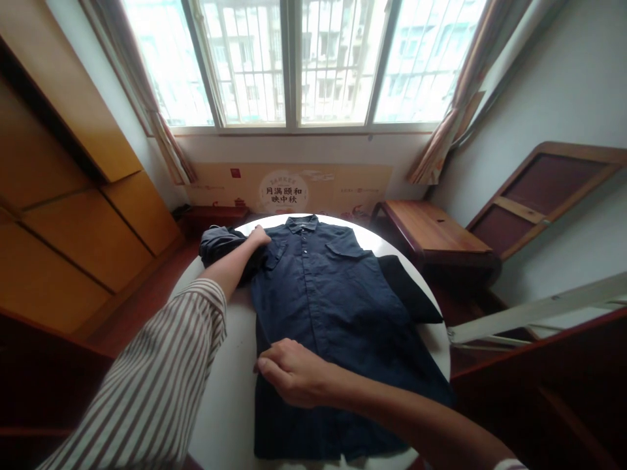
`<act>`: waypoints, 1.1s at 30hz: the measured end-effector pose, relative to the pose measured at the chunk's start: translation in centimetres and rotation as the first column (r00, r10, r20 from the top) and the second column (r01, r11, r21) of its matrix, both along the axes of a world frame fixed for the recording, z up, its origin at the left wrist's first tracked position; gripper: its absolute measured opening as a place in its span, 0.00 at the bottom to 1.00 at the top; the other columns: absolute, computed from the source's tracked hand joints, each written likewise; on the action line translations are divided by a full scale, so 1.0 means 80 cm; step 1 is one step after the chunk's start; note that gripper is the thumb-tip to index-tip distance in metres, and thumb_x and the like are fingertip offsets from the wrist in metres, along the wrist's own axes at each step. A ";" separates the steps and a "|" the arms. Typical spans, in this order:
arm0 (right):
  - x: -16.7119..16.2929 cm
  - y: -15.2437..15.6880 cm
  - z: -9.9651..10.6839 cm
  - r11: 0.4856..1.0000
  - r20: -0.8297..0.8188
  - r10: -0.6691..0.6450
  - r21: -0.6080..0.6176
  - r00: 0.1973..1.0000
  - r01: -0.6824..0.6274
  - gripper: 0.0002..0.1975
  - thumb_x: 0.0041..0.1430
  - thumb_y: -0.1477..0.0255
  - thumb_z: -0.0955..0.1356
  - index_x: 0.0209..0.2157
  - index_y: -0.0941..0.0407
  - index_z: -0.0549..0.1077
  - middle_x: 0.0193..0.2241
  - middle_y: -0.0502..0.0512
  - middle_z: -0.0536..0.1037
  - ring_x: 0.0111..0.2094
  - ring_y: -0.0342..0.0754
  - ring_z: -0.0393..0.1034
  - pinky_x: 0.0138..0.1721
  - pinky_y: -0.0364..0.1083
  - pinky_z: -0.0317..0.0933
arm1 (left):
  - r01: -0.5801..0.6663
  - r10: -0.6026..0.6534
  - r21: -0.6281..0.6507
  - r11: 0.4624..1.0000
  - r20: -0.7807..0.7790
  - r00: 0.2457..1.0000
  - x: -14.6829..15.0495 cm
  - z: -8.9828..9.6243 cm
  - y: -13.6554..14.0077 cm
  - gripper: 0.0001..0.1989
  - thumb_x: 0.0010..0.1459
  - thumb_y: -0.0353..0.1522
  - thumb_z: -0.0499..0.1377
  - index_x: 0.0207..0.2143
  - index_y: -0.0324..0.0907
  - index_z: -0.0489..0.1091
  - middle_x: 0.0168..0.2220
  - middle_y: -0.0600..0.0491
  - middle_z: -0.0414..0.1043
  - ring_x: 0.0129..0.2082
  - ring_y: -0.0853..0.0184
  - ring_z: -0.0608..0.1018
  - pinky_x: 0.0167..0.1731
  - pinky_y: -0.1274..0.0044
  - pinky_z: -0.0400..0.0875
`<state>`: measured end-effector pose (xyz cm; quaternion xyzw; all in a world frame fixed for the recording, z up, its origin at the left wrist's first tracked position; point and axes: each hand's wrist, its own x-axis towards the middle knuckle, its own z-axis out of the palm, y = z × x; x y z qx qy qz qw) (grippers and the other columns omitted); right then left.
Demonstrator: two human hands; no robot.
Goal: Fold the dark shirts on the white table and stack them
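Across a round white table (223, 385) near the window (333, 62) lies a dark blue shirt (343, 320), front up, collar (302, 224) pointing toward the glass. The left hand (258, 236) is closed on its shoulder, beside a heap of dark cloth (219, 243). Lower on the same edge, the right hand (291, 372) holds the shirt in a narrow pinch. Wooden cupboards (68, 241) stand shut, contents hidden. Below the window, a beige panel (360, 177) reads 月满颐和 映中秋; its smaller print is too blurred to read.
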<state>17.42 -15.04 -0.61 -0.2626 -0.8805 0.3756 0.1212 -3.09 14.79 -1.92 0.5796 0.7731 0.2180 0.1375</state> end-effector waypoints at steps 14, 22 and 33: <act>0.191 -0.036 0.009 0.570 -0.254 -0.817 -0.493 0.518 0.658 0.17 0.56 0.58 0.71 0.40 0.55 0.80 0.38 0.56 0.81 0.40 0.52 0.76 0.40 0.45 0.69 | 0.266 -0.289 0.222 0.938 0.080 0.954 0.264 0.070 0.086 0.19 0.53 0.24 0.62 0.48 0.39 0.67 0.50 0.41 0.73 0.53 0.57 0.75 0.51 0.72 0.66; 0.265 -0.055 -0.074 0.247 -0.120 -0.957 -0.815 0.264 0.524 0.54 0.46 0.57 0.77 0.68 0.50 0.47 0.40 0.58 0.82 0.38 0.57 0.79 0.41 0.56 0.73 | 0.463 -0.496 0.199 0.864 0.175 0.850 0.336 0.001 0.056 0.15 0.64 0.29 0.56 0.52 0.37 0.68 0.48 0.43 0.76 0.45 0.65 0.78 0.47 0.78 0.68; 0.263 -0.031 -0.082 0.363 -0.127 -0.931 -0.428 0.342 0.828 0.32 0.51 0.54 0.73 0.53 0.58 0.72 0.47 0.64 0.79 0.49 0.61 0.75 0.50 0.56 0.70 | 0.419 -0.417 0.004 0.908 0.104 0.903 0.309 -0.016 0.043 0.23 0.62 0.45 0.56 0.46 0.34 0.76 0.45 0.38 0.78 0.48 0.54 0.79 0.48 0.72 0.70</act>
